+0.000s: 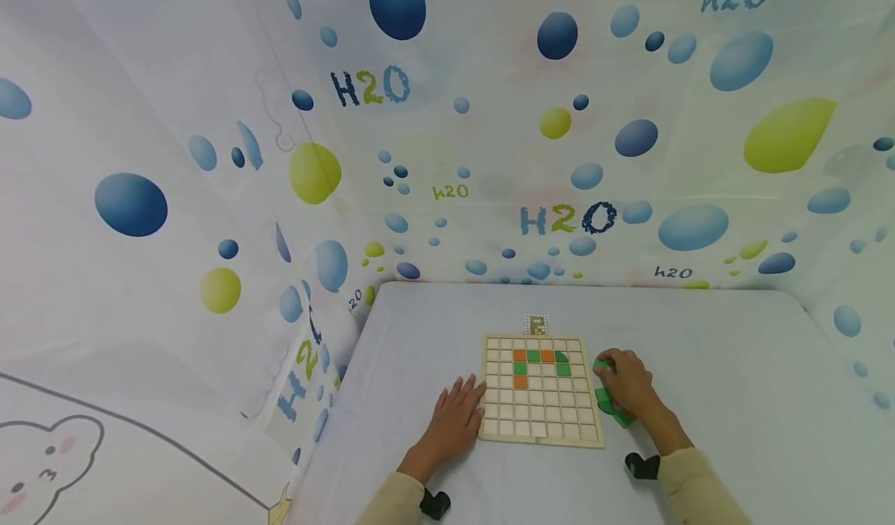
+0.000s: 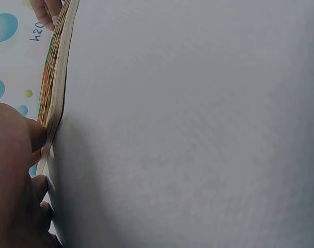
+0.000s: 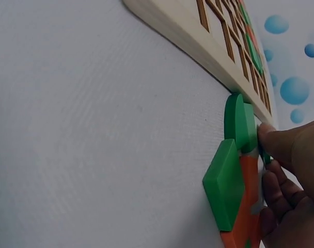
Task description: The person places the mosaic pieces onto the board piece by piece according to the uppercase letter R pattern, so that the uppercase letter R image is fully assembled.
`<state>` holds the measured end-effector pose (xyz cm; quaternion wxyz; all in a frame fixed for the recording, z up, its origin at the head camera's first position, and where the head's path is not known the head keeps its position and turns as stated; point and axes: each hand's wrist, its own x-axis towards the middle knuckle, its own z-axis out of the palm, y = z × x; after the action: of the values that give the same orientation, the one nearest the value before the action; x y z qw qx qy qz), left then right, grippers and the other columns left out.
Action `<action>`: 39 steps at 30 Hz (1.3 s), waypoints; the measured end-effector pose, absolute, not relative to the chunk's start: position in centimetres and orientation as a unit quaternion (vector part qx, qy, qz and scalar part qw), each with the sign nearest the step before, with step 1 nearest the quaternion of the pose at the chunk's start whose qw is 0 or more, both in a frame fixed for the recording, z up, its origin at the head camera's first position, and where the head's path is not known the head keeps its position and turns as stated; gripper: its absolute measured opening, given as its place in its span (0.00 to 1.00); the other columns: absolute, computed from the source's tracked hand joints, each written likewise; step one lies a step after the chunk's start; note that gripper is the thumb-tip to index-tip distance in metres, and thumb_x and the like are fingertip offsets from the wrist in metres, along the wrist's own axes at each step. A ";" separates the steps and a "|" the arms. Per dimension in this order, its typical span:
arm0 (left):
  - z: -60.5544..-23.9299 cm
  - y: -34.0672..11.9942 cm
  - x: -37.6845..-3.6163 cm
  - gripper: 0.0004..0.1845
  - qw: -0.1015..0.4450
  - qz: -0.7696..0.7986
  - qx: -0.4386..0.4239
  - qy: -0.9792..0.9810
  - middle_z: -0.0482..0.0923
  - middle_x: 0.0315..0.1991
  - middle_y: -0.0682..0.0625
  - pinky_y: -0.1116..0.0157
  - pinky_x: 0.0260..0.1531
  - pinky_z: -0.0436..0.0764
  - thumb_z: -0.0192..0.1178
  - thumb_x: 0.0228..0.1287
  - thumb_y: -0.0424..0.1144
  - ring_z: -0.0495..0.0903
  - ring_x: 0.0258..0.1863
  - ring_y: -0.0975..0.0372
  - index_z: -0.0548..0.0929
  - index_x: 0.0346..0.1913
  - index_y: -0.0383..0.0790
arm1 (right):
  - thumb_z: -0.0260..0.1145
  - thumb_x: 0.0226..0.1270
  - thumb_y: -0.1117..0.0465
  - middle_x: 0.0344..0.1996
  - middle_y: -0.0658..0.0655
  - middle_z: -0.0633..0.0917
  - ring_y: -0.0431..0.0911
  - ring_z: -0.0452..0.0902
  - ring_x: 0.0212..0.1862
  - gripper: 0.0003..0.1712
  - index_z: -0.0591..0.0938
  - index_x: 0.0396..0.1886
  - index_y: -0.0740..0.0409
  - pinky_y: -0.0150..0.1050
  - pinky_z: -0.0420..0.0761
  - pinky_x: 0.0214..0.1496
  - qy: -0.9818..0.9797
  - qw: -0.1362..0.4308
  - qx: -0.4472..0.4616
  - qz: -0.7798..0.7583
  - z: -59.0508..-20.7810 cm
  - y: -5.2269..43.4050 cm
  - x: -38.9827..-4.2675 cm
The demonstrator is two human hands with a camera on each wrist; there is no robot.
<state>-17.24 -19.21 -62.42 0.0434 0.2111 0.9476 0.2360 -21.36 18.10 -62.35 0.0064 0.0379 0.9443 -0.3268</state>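
Note:
A wooden grid board [image 1: 541,424] lies on the white table. Several orange and green tiles [image 1: 540,362] fill cells near its far edge. My left hand [image 1: 457,412] lies flat on the table, with straight fingers touching the board's left edge [image 2: 56,88]. To the right of the board, my right hand [image 1: 625,380] curls over a small pile of loose tiles [image 1: 611,410]. Its fingertips [image 3: 273,139] pinch a rounded green tile [image 3: 238,121] next to the board's edge. A square green tile [image 3: 224,186] and an orange tile [image 3: 247,206] lie under the hand.
A small printed card [image 1: 536,325] lies just behind the board. White curtains printed with blue and green bubbles [image 1: 559,160] close in the table at the back and on both sides. Bare tablecloth [image 1: 755,370] stretches to the right.

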 end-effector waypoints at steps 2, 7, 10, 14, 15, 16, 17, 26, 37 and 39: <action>-62.5 -19.2 -17.3 0.26 0.049 0.233 0.208 0.949 0.62 0.81 0.41 0.35 0.76 0.57 0.46 0.85 0.45 0.58 0.82 0.41 0.68 0.80 0.45 | 0.67 0.76 0.61 0.50 0.70 0.80 0.64 0.77 0.54 0.18 0.80 0.58 0.68 0.69 0.72 0.54 0.944 0.010 0.038 -0.328 -62.0 18.0 -21.4; -62.4 -19.2 -17.3 0.26 0.050 0.235 0.206 0.949 0.62 0.82 0.41 0.35 0.77 0.56 0.46 0.85 0.44 0.57 0.82 0.41 0.68 0.80 0.45 | 0.67 0.76 0.60 0.53 0.72 0.80 0.66 0.77 0.57 0.19 0.80 0.58 0.69 0.71 0.71 0.56 0.941 0.009 0.034 -0.336 -61.2 17.5 -21.4; -62.5 -19.3 -17.2 0.26 0.039 0.245 0.209 0.946 0.63 0.81 0.40 0.33 0.75 0.57 0.48 0.85 0.43 0.59 0.81 0.39 0.70 0.79 0.44 | 0.66 0.77 0.59 0.57 0.72 0.79 0.66 0.76 0.59 0.21 0.80 0.61 0.69 0.71 0.69 0.59 0.934 0.012 0.031 -0.356 -60.9 17.0 -21.6; -62.4 -19.3 -17.2 0.26 0.045 0.241 0.205 0.947 0.63 0.81 0.40 0.34 0.76 0.57 0.47 0.85 0.43 0.58 0.81 0.40 0.69 0.79 0.44 | 0.65 0.77 0.58 0.58 0.71 0.78 0.65 0.77 0.60 0.21 0.80 0.62 0.67 0.69 0.69 0.59 0.929 0.017 0.017 -0.369 -61.0 15.8 -21.8; -62.3 -19.3 -17.1 0.26 0.047 0.239 0.205 0.948 0.63 0.81 0.41 0.35 0.76 0.57 0.47 0.85 0.43 0.58 0.82 0.41 0.69 0.79 0.44 | 0.65 0.77 0.58 0.58 0.71 0.78 0.65 0.77 0.59 0.21 0.80 0.62 0.67 0.69 0.69 0.58 0.929 0.018 0.010 -0.370 -61.0 15.4 -21.8; -62.2 -19.3 -17.1 0.26 0.050 0.236 0.204 0.949 0.63 0.81 0.41 0.35 0.77 0.57 0.47 0.85 0.43 0.58 0.82 0.41 0.69 0.79 0.44 | 0.66 0.77 0.58 0.57 0.70 0.79 0.64 0.78 0.59 0.20 0.81 0.61 0.66 0.69 0.71 0.57 0.931 0.015 0.002 -0.366 -61.0 14.9 -21.7; -62.1 -19.3 -17.1 0.26 0.052 0.236 0.204 0.949 0.63 0.81 0.41 0.35 0.77 0.56 0.47 0.85 0.43 0.58 0.82 0.41 0.69 0.79 0.44 | 0.66 0.77 0.58 0.56 0.70 0.80 0.64 0.79 0.58 0.19 0.81 0.60 0.66 0.69 0.72 0.56 0.930 0.015 -0.007 -0.366 -61.1 14.3 -21.6; -62.7 -19.3 -17.1 0.26 0.033 0.261 0.214 0.941 0.63 0.81 0.38 0.32 0.75 0.56 0.46 0.85 0.43 0.58 0.81 0.38 0.69 0.79 0.43 | 0.74 0.70 0.59 0.43 0.56 0.82 0.53 0.79 0.45 0.14 0.84 0.52 0.58 0.57 0.76 0.44 0.940 -0.021 -0.077 -0.331 -61.7 9.7 -20.3; -62.5 -19.3 -16.9 0.25 0.031 0.249 0.219 0.943 0.64 0.80 0.38 0.32 0.74 0.58 0.45 0.86 0.44 0.59 0.80 0.38 0.69 0.79 0.43 | 0.74 0.69 0.62 0.45 0.57 0.84 0.56 0.80 0.48 0.05 0.85 0.40 0.52 0.62 0.77 0.49 0.938 -0.037 -0.110 -0.327 -61.8 8.3 -19.8; -62.3 -19.3 -17.0 0.25 0.036 0.242 0.217 0.945 0.64 0.80 0.38 0.32 0.74 0.58 0.46 0.85 0.43 0.59 0.80 0.38 0.69 0.79 0.43 | 0.74 0.69 0.63 0.46 0.57 0.85 0.57 0.81 0.50 0.04 0.86 0.40 0.52 0.64 0.77 0.51 0.938 -0.037 -0.110 -0.325 -61.9 8.2 -19.9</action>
<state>-16.98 -19.29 -62.35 0.0363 0.2171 0.9450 0.2418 -19.88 8.18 -61.95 -0.0373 -0.1096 0.9385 -0.3254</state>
